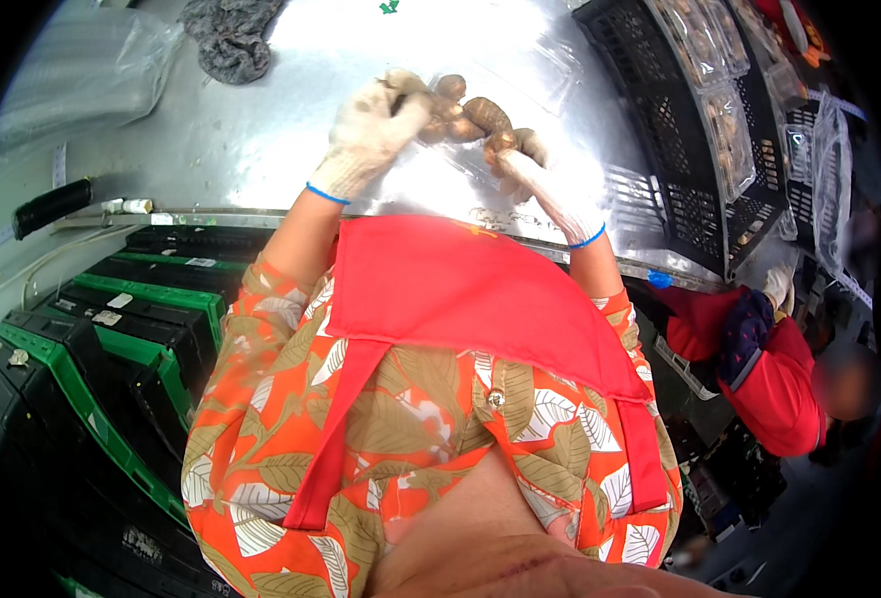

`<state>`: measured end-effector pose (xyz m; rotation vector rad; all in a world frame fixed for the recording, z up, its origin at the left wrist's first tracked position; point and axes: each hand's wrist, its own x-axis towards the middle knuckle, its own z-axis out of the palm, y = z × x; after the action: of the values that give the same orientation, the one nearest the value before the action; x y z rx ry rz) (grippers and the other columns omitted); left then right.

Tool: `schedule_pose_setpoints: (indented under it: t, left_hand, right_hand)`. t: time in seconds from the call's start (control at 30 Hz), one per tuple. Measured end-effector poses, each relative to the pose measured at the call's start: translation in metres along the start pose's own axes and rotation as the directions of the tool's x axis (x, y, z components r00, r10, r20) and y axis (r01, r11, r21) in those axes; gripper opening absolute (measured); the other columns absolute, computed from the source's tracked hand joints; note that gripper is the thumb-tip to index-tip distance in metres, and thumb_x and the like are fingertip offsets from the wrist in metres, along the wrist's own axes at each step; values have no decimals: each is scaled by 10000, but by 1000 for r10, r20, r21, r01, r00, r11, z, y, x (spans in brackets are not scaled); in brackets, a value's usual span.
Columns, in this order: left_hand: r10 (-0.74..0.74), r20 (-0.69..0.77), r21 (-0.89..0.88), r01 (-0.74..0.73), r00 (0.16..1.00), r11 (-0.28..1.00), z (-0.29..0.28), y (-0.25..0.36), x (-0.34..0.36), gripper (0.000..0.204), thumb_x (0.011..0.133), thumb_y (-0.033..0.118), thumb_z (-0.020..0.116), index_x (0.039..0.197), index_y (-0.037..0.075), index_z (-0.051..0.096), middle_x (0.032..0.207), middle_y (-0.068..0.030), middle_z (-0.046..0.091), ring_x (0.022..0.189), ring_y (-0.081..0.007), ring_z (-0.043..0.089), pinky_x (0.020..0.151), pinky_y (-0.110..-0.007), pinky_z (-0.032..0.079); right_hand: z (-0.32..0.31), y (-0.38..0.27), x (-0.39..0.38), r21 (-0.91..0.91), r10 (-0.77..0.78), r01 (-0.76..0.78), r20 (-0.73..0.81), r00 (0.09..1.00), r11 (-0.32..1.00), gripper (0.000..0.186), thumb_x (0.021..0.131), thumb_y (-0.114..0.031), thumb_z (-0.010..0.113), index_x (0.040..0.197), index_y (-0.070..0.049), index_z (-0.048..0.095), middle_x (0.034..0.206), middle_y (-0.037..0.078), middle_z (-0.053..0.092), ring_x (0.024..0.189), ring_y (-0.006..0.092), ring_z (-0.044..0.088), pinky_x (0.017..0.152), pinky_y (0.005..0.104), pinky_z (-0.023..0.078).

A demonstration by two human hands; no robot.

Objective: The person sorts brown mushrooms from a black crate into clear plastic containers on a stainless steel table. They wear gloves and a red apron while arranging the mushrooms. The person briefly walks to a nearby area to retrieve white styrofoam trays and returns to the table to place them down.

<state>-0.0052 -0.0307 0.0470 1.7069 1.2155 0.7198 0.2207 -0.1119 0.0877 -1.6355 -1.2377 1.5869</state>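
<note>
Several brown, ringed tubers [486,118] that look like small taro lie bunched on the shiny metal table [291,110]. My left hand [380,125], in a whitish knit glove with a blue cuff edge, is at the left side of the bunch. Its fingers are curled in, and what they hold, if anything, is hidden. In a matching glove, my right hand [540,179] is closed around the lower end of a tuber at the right of the bunch. Glare and thin clear plastic make the surface under the tubers hard to read.
Black crates [660,120] with clear packs of tubers [727,140] stand at the right. Left are clear plastic film [91,70], a grey cloth [229,40] and a black cylinder [51,207]. Black-green crates [111,299] fill the lower left. A co-worker in red [774,389] is at right.
</note>
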Motion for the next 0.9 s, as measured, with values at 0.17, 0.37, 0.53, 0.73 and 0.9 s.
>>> schedule_pose_setpoints:
  t: [0.17, 0.37, 0.53, 0.73, 0.9]
  left_hand:
    - [-143, -90, -354, 103, 986, 930, -15, -13, -12, 203, 901, 156, 573, 949, -26, 648, 872, -80, 668, 760, -124, 605, 684, -274, 509]
    - [-179, -108, -436, 115, 978, 892, -7, -18, -18, 213, 873, 173, 587, 909, -26, 656, 768, -39, 624, 715, -106, 550, 650, -256, 457]
    - [-179, -68, -501, 121, 982, 857, -7, -12, -18, 202, 906, 157, 583, 961, -29, 641, 846, -60, 646, 752, -114, 585, 691, -263, 490]
    - [-178, -29, -529, 136, 984, 837, -3, -8, -20, 231, 924, 178, 577, 989, -36, 639, 883, -75, 658, 779, -120, 604, 718, -264, 504]
    - [-163, -24, -488, 131, 986, 863, -4, -11, -17, 244, 924, 184, 572, 976, -43, 645, 877, -77, 661, 771, -125, 606, 711, -263, 506]
  right_hand:
    - [-12, -24, 12, -562, -74, 9, -94, 993, 827, 472, 808, -288, 696, 1152, 23, 605, 808, 78, 648, 719, 163, 620, 672, 275, 496]
    - [8, -31, 31, -757, -417, 237, -52, 908, 610, 392, 788, -240, 697, 1151, -103, 646, 1037, 153, 644, 962, 287, 632, 845, 341, 503]
    - [31, -7, 64, -915, -624, 385, 232, 746, 120, 318, 675, -158, 734, 992, -188, 723, 1162, 59, 557, 1070, 257, 523, 894, 366, 476]
    - [38, -1, 74, -891, -707, 437, 230, 669, 125, 272, 694, -158, 694, 966, -156, 718, 1144, 84, 530, 1072, 288, 477, 890, 402, 457]
    - [16, -20, 53, -787, -564, 412, 101, 820, 459, 278, 771, -231, 633, 1011, -102, 692, 1305, 156, 490, 1211, 331, 440, 998, 413, 382]
